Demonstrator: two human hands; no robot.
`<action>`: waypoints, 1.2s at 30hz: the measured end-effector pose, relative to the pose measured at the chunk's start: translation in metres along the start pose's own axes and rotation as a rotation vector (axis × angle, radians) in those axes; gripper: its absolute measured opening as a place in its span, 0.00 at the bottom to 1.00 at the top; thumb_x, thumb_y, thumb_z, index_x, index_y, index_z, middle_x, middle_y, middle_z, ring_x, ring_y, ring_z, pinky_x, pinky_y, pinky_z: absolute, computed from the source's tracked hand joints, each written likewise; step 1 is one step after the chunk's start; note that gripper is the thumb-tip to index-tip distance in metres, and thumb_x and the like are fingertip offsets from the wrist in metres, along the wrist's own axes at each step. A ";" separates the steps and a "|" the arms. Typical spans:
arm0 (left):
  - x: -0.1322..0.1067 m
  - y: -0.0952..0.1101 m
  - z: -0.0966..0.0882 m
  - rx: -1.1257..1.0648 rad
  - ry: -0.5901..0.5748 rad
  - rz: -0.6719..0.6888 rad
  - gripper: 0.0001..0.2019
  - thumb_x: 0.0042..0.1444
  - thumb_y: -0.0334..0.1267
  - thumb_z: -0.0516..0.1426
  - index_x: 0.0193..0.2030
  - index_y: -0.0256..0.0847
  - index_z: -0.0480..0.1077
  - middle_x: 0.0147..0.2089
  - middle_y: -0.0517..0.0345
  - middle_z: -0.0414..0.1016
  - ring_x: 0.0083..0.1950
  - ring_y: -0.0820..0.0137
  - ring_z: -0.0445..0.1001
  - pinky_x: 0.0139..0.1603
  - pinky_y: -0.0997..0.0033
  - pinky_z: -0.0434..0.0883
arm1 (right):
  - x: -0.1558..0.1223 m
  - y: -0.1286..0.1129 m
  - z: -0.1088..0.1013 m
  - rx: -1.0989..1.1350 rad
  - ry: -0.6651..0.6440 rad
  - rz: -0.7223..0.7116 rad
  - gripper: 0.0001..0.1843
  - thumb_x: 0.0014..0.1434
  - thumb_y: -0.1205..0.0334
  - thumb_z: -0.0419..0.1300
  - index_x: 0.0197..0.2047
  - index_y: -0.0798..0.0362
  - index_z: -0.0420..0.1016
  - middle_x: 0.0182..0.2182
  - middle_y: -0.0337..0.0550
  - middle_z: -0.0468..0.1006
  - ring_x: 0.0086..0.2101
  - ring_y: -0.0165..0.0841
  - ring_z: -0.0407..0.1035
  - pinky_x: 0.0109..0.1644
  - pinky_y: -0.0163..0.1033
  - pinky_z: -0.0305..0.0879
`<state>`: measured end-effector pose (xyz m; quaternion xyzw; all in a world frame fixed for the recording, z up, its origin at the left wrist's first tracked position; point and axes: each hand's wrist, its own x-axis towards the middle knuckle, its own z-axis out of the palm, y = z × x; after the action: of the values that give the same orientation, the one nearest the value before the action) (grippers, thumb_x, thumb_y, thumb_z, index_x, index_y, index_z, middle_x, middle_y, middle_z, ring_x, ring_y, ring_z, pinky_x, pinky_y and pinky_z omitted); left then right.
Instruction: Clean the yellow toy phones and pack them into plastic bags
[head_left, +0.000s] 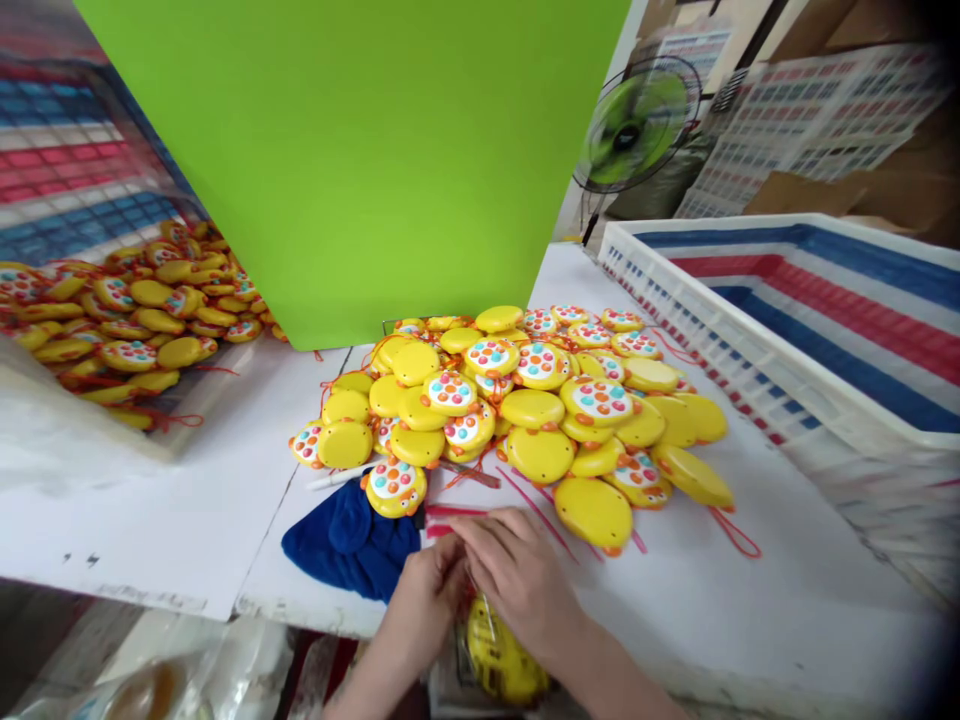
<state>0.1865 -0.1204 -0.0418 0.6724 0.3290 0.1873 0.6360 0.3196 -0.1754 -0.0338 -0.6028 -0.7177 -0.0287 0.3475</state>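
My left hand [424, 600] and my right hand [517, 575] meet at the table's front edge, fingers pinched together on a yellow toy [499, 660] in a clear plastic bag that hangs below the edge. Red strings [457, 512] lie just beyond my fingertips. A heap of yellow round toys [525, 410] with coloured buttons fills the table ahead of my hands. A blue cloth [352, 545] lies left of my left hand.
A green board [360, 160] stands behind the heap. A second pile of yellow toys [127, 320] sits at the left. A white crate [787, 330] lined with striped fabric stands on the right. A fan [637, 125] is behind it. A white pen [337, 478] lies by the heap.
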 end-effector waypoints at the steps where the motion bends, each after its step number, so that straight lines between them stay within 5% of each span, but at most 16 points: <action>1: 0.000 0.003 0.001 0.036 0.001 0.016 0.11 0.60 0.37 0.50 0.36 0.33 0.72 0.32 0.56 0.72 0.35 0.68 0.67 0.37 0.72 0.65 | 0.000 -0.001 0.002 -0.012 0.016 -0.015 0.15 0.62 0.71 0.51 0.50 0.54 0.70 0.34 0.46 0.79 0.34 0.39 0.66 0.38 0.44 0.62; 7: 0.004 -0.001 0.005 0.055 -0.034 -0.003 0.13 0.59 0.36 0.51 0.45 0.38 0.74 0.39 0.53 0.77 0.40 0.65 0.73 0.43 0.70 0.67 | -0.014 0.021 -0.009 -0.037 0.162 0.146 0.10 0.59 0.74 0.51 0.37 0.51 0.70 0.30 0.43 0.78 0.32 0.37 0.66 0.38 0.42 0.64; 12: 0.015 -0.030 0.001 -0.229 0.010 -0.229 0.20 0.54 0.47 0.56 0.48 0.36 0.71 0.42 0.47 0.77 0.39 0.63 0.75 0.35 0.69 0.69 | -0.091 0.084 -0.055 -0.326 0.346 0.440 0.04 0.58 0.63 0.53 0.34 0.50 0.68 0.31 0.47 0.77 0.35 0.42 0.69 0.41 0.47 0.66; 15: 0.020 -0.039 -0.001 -0.325 -0.005 -0.247 0.23 0.49 0.51 0.60 0.45 0.36 0.71 0.40 0.48 0.77 0.39 0.63 0.75 0.34 0.70 0.69 | -0.150 0.122 -0.079 -0.542 0.246 0.595 0.10 0.58 0.59 0.50 0.36 0.52 0.72 0.32 0.50 0.78 0.35 0.45 0.69 0.41 0.50 0.66; 18: 0.022 -0.038 -0.003 -0.339 -0.028 -0.277 0.26 0.48 0.54 0.60 0.46 0.35 0.70 0.39 0.49 0.77 0.32 0.68 0.73 0.30 0.72 0.67 | -0.178 0.141 -0.092 -0.626 0.063 0.490 0.17 0.59 0.59 0.47 0.40 0.55 0.75 0.37 0.54 0.78 0.38 0.46 0.71 0.44 0.53 0.66; 21: 0.022 -0.033 -0.003 -0.328 -0.052 -0.283 0.27 0.47 0.55 0.61 0.45 0.34 0.70 0.35 0.51 0.77 0.29 0.71 0.70 0.29 0.73 0.66 | -0.163 0.133 -0.095 -0.688 0.138 0.487 0.19 0.61 0.62 0.46 0.46 0.56 0.75 0.46 0.58 0.74 0.43 0.47 0.70 0.50 0.56 0.64; 24: 0.021 -0.029 -0.004 -0.299 -0.070 -0.263 0.23 0.45 0.53 0.64 0.38 0.33 0.71 0.31 0.53 0.76 0.28 0.73 0.69 0.29 0.74 0.65 | -0.125 0.104 -0.084 -0.519 0.247 0.521 0.17 0.61 0.60 0.49 0.46 0.56 0.74 0.41 0.55 0.74 0.41 0.45 0.71 0.48 0.50 0.67; 26: 0.020 -0.026 -0.004 -0.303 -0.071 -0.248 0.22 0.45 0.53 0.64 0.34 0.33 0.71 0.31 0.54 0.76 0.28 0.73 0.69 0.29 0.75 0.64 | -0.100 0.083 -0.069 -0.238 0.128 0.559 0.14 0.62 0.57 0.50 0.43 0.53 0.74 0.37 0.50 0.76 0.33 0.38 0.73 0.35 0.39 0.71; 28: 0.019 -0.024 -0.005 -0.328 -0.073 -0.239 0.22 0.44 0.54 0.64 0.32 0.34 0.70 0.30 0.54 0.76 0.29 0.73 0.69 0.29 0.75 0.64 | -0.082 0.066 -0.052 -0.029 0.003 0.550 0.12 0.63 0.57 0.51 0.38 0.51 0.75 0.33 0.45 0.78 0.31 0.35 0.74 0.35 0.37 0.71; 33: 0.019 -0.026 -0.009 -0.333 -0.072 -0.231 0.22 0.45 0.54 0.64 0.31 0.34 0.70 0.31 0.53 0.76 0.30 0.72 0.70 0.32 0.74 0.64 | -0.072 0.057 -0.034 0.049 -0.037 0.516 0.13 0.63 0.58 0.50 0.35 0.51 0.74 0.31 0.44 0.77 0.30 0.34 0.72 0.36 0.38 0.69; 36: 0.019 -0.030 -0.010 -0.344 -0.062 -0.238 0.22 0.45 0.54 0.64 0.32 0.34 0.70 0.32 0.53 0.77 0.30 0.72 0.70 0.32 0.74 0.64 | -0.089 0.068 -0.045 0.078 -0.239 0.537 0.10 0.61 0.58 0.54 0.34 0.50 0.75 0.31 0.42 0.77 0.31 0.34 0.72 0.36 0.37 0.68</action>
<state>0.1870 -0.1012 -0.0733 0.5157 0.3496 0.1433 0.7690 0.4035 -0.2525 -0.0733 -0.7564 -0.5689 0.1629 0.2787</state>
